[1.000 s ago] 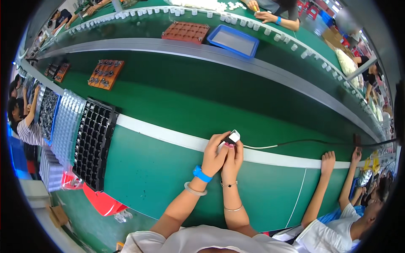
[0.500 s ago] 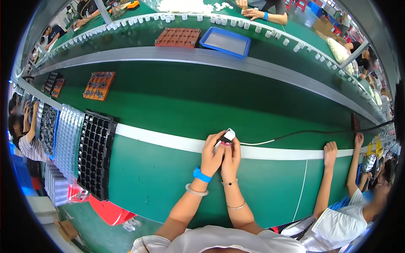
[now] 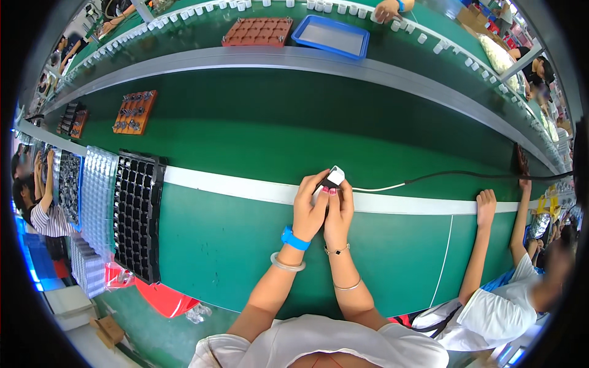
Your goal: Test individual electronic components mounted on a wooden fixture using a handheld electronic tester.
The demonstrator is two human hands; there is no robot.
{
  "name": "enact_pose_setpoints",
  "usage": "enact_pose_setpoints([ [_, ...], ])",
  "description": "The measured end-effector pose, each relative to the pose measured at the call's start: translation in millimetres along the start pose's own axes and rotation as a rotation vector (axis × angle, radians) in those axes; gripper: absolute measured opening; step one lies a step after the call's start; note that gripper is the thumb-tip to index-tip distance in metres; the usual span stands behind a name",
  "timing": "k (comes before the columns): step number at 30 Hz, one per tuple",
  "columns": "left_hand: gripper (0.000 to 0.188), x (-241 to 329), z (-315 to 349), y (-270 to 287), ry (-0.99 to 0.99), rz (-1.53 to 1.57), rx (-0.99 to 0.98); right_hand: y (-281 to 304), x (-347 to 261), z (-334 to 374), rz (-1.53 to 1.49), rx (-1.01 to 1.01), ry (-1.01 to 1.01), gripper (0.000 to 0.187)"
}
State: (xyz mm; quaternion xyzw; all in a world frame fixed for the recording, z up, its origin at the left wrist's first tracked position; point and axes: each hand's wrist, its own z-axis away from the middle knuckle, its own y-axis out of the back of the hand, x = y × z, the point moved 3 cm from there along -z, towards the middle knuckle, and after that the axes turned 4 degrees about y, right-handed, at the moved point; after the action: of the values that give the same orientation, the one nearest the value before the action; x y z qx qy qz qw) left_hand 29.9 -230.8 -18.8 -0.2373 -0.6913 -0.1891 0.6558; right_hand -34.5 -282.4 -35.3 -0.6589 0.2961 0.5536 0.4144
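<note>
Both my hands meet over the white strip of the bench and hold a small white-and-black block [image 3: 335, 176] upright between them. The fingers of my left hand [image 3: 308, 205] curl round its black side, and the thumb presses on the near side. My right hand [image 3: 337, 214] grips it from the right, with its thumb beside the other one. A thin cable [image 3: 380, 189], white near my hands and black farther on, runs off to the right. Whether it joins the block is hidden by my fingers.
A black compartment tray [image 3: 138, 214] and a clear plastic tray [image 3: 98, 196] lie at the left. An orange fixture block [image 3: 135, 112] with metal parts sits farther back. Beyond the metal rail are a brown fixture [image 3: 257, 32] and a blue tray [image 3: 331, 37]. A co-worker's arm [image 3: 481, 239] rests at the right.
The view has tilted slightly, so the bench sits higher in the picture. My hands keep the same hold on the block. Across the rail, another person's hand has reached toward the white cups.
</note>
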Motion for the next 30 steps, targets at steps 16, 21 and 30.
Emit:
enact_pose_setpoints([
  [16,0.033,2.3,-1.0,-0.3,0.013,-0.004,-0.002,-0.8,-1.5,-0.3,0.042,-0.013,0.028,0.029],
  [21,0.033,1.1,-0.7,-0.7,0.026,0.023,-0.004,0.3,0.7,-1.1,0.034,-0.014,0.022,0.029],
  [30,0.034,1.4,-1.5,-0.8,0.024,-0.002,-0.005,1.1,3.7,-1.2,0.022,-0.006,0.018,0.030],
])
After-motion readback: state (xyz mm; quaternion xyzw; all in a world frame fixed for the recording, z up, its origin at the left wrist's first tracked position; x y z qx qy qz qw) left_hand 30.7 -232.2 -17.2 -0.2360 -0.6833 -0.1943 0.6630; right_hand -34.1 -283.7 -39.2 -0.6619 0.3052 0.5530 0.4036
